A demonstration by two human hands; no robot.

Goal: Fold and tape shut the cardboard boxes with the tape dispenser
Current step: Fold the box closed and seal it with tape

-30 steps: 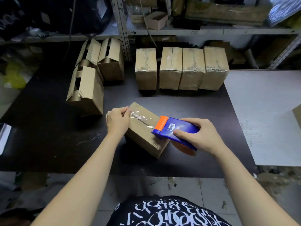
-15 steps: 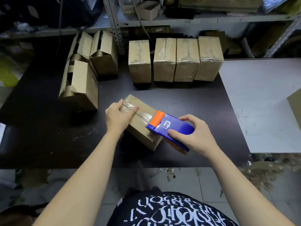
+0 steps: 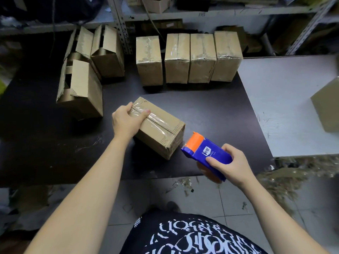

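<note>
A brown cardboard box (image 3: pixel 161 132) lies slanted on the black table (image 3: pixel 211 110), with clear tape running along its top seam. My left hand (image 3: pixel 126 119) grips the box's far left end, thumb pressed on the tape. My right hand (image 3: pixel 232 165) holds the blue and orange tape dispenser (image 3: pixel 205 153) just off the box's near right corner, at the table's front edge. Whether tape still joins dispenser and box I cannot tell.
Several taped boxes (image 3: pixel 189 57) stand in a row at the back. Three open boxes (image 3: pixel 82 88) with loose flaps sit at the back left. A white table (image 3: pixel 286 107) adjoins on the right, bearing another box (image 3: pixel 328 105). Metal shelving (image 3: pixel 119 21) rises behind.
The dispenser has run down the box's top seam and come off its near right end. My left hand stayed on the far end, holding the tape down.
</note>
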